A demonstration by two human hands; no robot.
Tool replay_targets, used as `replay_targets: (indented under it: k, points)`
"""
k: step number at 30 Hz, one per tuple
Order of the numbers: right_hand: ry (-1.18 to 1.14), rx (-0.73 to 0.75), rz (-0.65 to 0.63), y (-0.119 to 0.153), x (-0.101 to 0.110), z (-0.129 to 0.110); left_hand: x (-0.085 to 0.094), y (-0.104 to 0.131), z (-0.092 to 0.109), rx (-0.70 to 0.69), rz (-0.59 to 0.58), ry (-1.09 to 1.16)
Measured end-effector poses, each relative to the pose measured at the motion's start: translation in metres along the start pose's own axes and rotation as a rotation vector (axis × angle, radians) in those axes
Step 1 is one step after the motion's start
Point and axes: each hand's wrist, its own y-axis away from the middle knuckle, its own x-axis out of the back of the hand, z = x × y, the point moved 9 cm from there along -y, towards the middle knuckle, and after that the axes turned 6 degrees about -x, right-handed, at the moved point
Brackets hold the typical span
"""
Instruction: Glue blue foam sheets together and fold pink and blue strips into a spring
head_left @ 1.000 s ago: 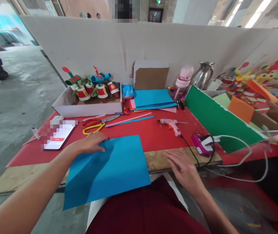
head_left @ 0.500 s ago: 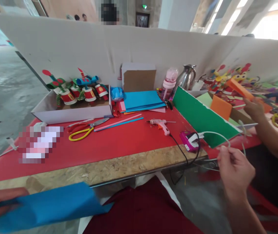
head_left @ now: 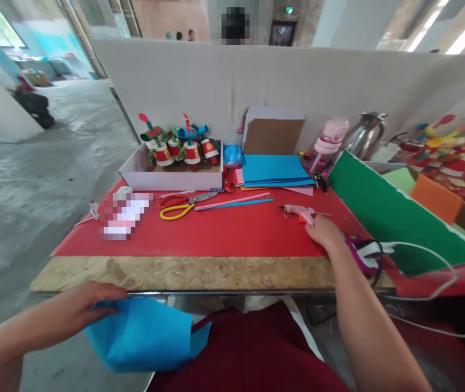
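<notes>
My left hand (head_left: 96,301) is closed on the edge of a sheet of blue paper (head_left: 146,335), which hangs bent over my lap below the table's front edge. On the red table cover (head_left: 224,234), my right hand (head_left: 324,231) has its fingers round the handle of a pink hot glue gun (head_left: 298,210). The gun lies on its side, nozzle pointing left; my hand hides most of its grip. Left of the gun are a pink and a blue paper strip (head_left: 252,202) and scissors (head_left: 177,211) with red and yellow handles.
A white box (head_left: 171,180) of cup figures stands at the back left. Blue sheets (head_left: 277,170) lie at the back middle. A green-sided box (head_left: 399,218), a pink bottle (head_left: 330,139) and a steel jug (head_left: 365,133) are on the right. A white cable (head_left: 428,250) loops near a purple power strip (head_left: 363,256).
My right hand has let go of the white cable and moved left onto the glue gun. The blue paper in my left hand has come nearer my lap. The view has turned left.
</notes>
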Motion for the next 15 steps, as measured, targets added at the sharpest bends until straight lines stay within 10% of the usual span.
replay_targets:
  k: [8, 15]
  points:
    - [-0.709, 0.102, 0.212, 0.043, 0.031, -0.002, 0.001, 0.001, 0.026, -0.027, -0.117, 0.173]
    - [-1.237, 0.337, -0.596, 0.096, 0.008, -0.088, 0.004, -0.002, 0.033, -0.056, -0.096, 0.166]
